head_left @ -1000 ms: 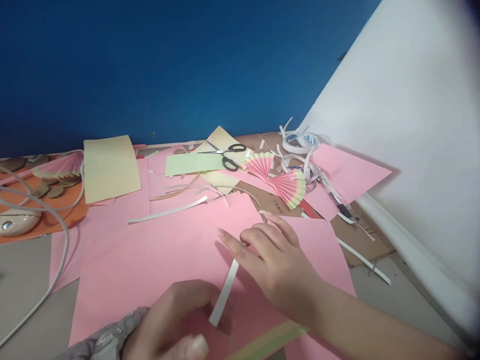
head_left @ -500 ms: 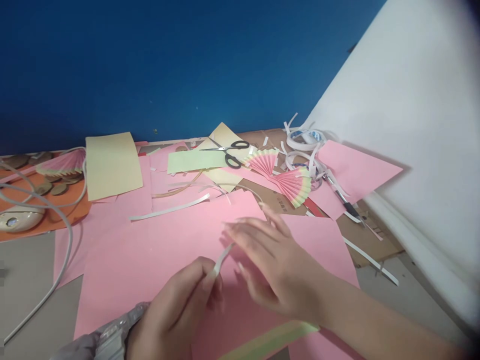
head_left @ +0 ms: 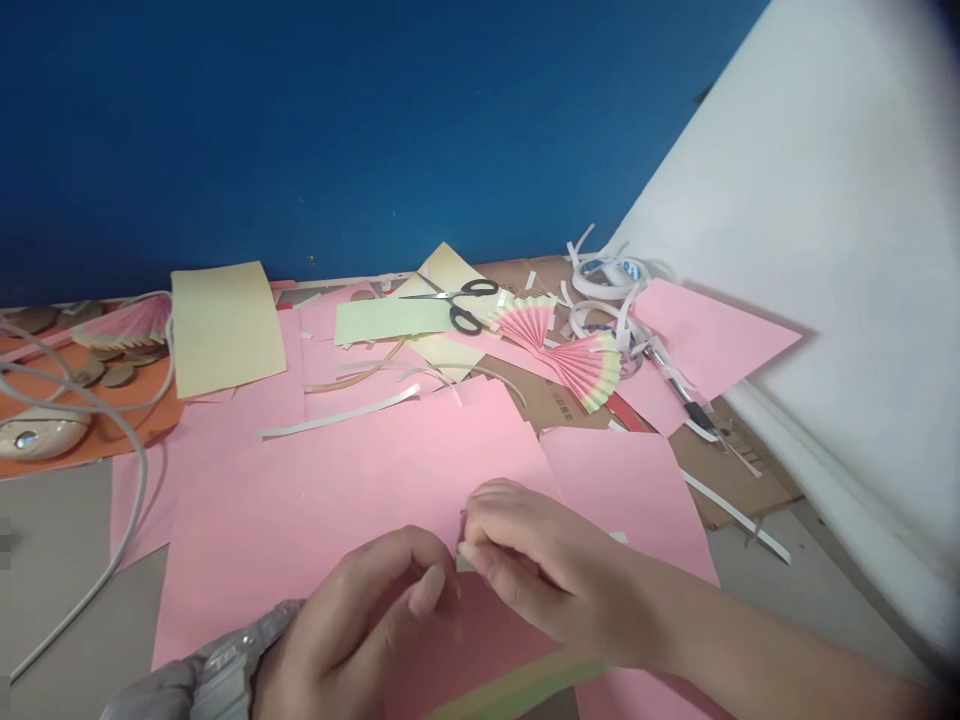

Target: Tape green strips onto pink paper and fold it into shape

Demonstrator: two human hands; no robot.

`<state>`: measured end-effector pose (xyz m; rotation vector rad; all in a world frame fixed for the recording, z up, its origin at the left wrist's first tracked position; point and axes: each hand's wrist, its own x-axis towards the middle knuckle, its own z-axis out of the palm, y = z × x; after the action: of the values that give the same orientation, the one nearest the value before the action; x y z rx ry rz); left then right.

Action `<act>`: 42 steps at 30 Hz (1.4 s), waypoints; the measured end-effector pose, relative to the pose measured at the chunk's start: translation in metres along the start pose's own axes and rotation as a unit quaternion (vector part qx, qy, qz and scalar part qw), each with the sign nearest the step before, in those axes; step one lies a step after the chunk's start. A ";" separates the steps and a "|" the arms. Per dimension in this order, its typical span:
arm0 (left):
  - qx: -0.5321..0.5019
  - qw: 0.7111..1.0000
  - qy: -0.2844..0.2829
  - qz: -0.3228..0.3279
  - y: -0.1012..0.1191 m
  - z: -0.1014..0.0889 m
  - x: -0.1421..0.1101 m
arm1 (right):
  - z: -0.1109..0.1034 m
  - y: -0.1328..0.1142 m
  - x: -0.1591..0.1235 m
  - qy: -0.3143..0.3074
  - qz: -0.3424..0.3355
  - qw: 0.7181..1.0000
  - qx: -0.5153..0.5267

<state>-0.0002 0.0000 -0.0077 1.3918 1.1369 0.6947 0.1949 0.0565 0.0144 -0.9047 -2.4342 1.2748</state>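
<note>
My left hand (head_left: 367, 610) is at the lower middle, its fingers curled and thumb bent in beside the index finger. What it grips, if anything, is hidden. Facing it, my right hand (head_left: 540, 560) is closed in a pinch, with a pale bit of a white paper strip (head_left: 465, 564) at its fingertips. Another pale end shows behind this hand. Below both hands lies pink paper with a yellow-green edge (head_left: 517, 688), partly covered by them. Large pink sheets (head_left: 315, 520) spread out underneath.
Scissors (head_left: 469, 305) lie on a pale green strip (head_left: 390, 322). To their right are a pleated pink paper fan (head_left: 562, 350), tape rolls (head_left: 611, 278) and a craft knife (head_left: 682, 390). A white cable (head_left: 142, 480) loops at the left. A blue wall (head_left: 375, 130) stands behind.
The right hand has drawn down and closed its spread fingers into a pinch. The white strip that stuck up from my left hand no longer shows there.
</note>
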 end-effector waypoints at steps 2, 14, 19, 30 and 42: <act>0.017 1.000 -0.019 0.006 0.000 -0.001 0.000 | 0.001 0.000 0.000 -0.005 -0.002 1.000 -0.001; 0.029 0.997 -0.069 -0.001 0.001 -0.001 0.002 | 0.003 0.002 0.000 -0.018 -0.015 1.000 -0.013; 0.011 0.996 -0.089 -0.002 -0.001 -0.002 0.004 | 0.004 0.004 0.000 -0.013 -0.020 0.999 -0.024; 0.006 0.999 -0.027 0.025 -0.004 -0.001 0.007 | 0.016 0.010 0.002 0.149 -0.150 0.949 -0.234; 0.113 0.991 -0.023 0.072 -0.004 0.001 0.008 | 0.013 0.012 0.003 0.079 -0.152 0.960 -0.222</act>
<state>0.0024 0.0066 -0.0131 1.6870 1.1112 0.6471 0.1916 0.0554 -0.0031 -0.6569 -2.6406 0.5371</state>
